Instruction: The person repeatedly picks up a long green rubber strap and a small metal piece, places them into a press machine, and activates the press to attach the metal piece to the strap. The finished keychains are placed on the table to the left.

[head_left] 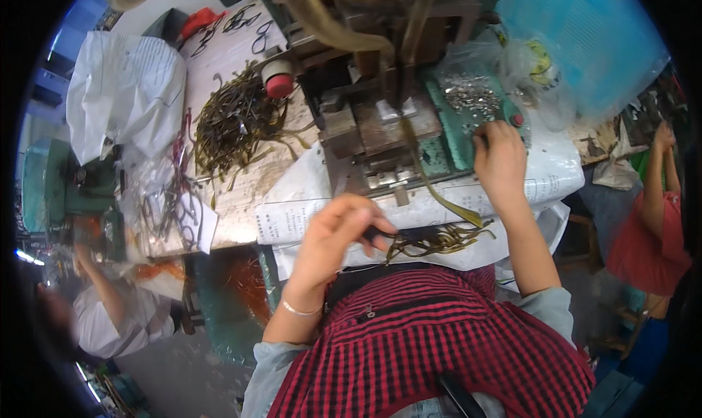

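Far left: tangled heap of dull olive-green flat straps (238, 122) piled on the worn bench top (241, 199), within reach as stock. Left hand (333, 242) pinched shut on a loose bunch of the same limp olive straps (435, 241) at the bench edge. Centre: rusty metal press (380, 126). Right hand (499, 158) fingers curled in the shiny small metal fittings (468, 96) on the green tray (446, 144); grip unclear.
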Motion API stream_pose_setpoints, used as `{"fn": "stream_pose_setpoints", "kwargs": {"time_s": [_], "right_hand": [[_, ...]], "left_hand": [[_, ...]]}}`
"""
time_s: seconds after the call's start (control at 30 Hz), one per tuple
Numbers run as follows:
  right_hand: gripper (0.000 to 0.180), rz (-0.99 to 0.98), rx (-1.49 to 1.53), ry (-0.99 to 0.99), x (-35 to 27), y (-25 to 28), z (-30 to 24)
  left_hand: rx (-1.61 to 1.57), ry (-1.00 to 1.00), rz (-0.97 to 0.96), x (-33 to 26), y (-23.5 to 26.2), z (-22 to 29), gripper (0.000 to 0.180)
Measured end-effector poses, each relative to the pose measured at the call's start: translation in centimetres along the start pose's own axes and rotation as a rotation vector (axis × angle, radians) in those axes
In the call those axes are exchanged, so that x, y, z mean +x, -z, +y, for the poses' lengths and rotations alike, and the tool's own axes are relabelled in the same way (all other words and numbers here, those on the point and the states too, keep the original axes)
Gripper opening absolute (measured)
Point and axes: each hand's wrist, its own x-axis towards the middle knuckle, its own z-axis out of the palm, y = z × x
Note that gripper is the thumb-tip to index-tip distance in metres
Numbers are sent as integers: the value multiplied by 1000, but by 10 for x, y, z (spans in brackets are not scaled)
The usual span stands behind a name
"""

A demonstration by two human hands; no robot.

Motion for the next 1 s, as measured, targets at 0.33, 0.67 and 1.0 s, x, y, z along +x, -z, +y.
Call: {"fn": "stream_pose_setpoints", "kwargs": {"time_s": [0.33,0.67,1.0], "right_hand": [[14,213,251,-9,25,-7,2],[9,285,383,-293,-32,36,17],[13,253,853,67,63,24,-105]], "left_hand": [[1726,-651,599,79,124,37,17],[942,-870,839,95,149,15,8],[346,-695,747,94,102,8,13]]}}
